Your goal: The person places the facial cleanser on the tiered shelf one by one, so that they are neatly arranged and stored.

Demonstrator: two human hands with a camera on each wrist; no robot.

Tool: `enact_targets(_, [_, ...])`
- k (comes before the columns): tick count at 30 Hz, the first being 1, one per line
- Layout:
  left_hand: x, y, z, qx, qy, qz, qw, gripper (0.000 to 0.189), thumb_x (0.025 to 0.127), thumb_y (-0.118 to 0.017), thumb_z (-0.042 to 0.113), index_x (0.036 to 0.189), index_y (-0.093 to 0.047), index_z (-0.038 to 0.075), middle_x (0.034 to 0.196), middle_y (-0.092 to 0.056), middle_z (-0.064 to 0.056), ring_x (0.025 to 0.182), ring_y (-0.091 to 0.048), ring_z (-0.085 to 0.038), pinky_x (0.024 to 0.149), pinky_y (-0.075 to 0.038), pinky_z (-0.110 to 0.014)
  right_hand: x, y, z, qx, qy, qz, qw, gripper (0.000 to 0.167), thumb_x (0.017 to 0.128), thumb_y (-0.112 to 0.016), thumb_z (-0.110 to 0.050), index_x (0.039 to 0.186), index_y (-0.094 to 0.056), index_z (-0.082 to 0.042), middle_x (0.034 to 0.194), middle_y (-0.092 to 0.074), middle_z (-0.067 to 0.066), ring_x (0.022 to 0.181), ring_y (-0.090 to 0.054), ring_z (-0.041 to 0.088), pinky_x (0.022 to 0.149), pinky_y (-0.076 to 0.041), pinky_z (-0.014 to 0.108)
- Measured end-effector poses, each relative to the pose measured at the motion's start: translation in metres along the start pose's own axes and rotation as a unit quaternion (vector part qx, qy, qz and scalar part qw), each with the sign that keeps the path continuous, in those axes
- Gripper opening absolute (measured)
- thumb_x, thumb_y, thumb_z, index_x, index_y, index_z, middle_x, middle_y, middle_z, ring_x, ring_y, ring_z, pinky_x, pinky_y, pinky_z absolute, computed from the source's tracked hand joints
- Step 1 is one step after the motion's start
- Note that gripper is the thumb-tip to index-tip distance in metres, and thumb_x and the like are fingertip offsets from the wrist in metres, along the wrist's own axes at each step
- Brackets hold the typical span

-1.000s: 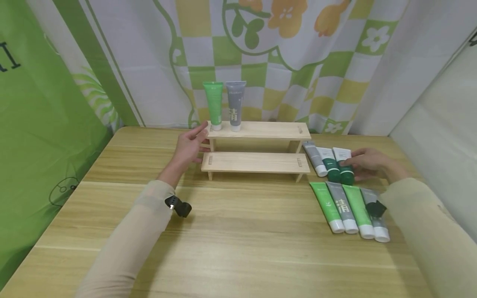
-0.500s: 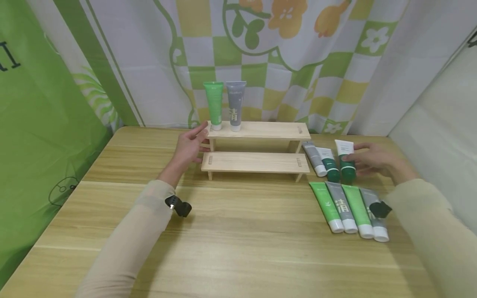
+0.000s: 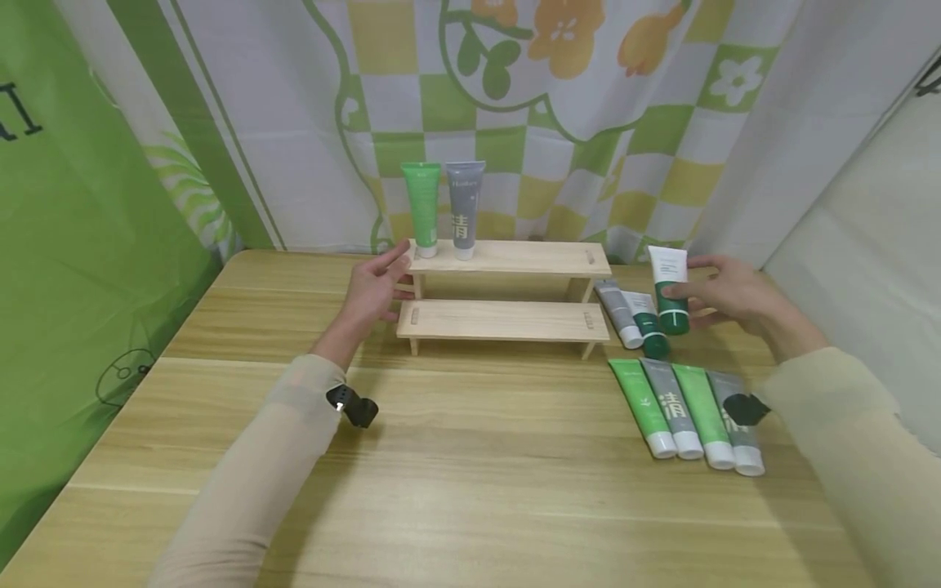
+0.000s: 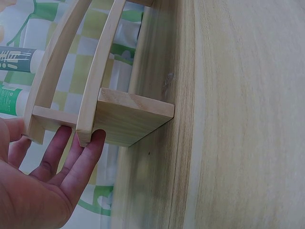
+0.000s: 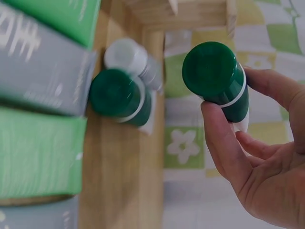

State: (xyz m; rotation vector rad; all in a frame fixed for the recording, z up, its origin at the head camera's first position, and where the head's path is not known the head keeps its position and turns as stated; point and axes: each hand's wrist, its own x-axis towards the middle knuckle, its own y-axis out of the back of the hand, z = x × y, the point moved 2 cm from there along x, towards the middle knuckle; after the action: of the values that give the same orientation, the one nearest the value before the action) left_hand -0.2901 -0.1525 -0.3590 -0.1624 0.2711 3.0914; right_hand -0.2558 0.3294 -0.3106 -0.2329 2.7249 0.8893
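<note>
My right hand (image 3: 735, 296) pinches a white-and-green tube (image 3: 671, 290) between thumb and fingers, held upright with its green cap down. In the right wrist view, that cap (image 5: 209, 69) faces the camera and the tube is off the table. My left hand (image 3: 372, 287) touches the left end of a two-tier wooden stand (image 3: 507, 320). In the left wrist view its fairly straight fingers (image 4: 88, 162) rest against the ends of the boards. A green tube (image 3: 422, 208) and a grey tube (image 3: 465, 208) stand cap-down on the left part of the upper tier.
Right of the stand lie another white-and-green tube (image 3: 647, 322) and a slim grey tube (image 3: 620, 314). Nearer, green and grey tubes (image 3: 672, 408) lie in a row on the wooden table (image 3: 456, 482). A patterned curtain (image 3: 559, 163) hangs behind.
My right hand has picked the white-and-green tube up from beside its twin, raising it and moving it slightly left. The left hand and the stand have stayed put.
</note>
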Motion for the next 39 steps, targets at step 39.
enact_targets(39, [0.003,-0.001,-0.003,0.007,-0.011,0.002,0.9999,0.043,0.105,-0.053,0.042,0.147,-0.05,0.04,0.12,-0.067,-0.015,0.099,-0.069,-0.031,0.072,-0.059,-0.051,0.011,-0.085,-0.132,0.09,0.135,0.076,0.9838,0.082,0.089,-0.079,-0.013,0.152,-0.028,-0.007,0.119,-0.047,0.017,0.09,-0.063,0.024,0.074,-0.06,0.044])
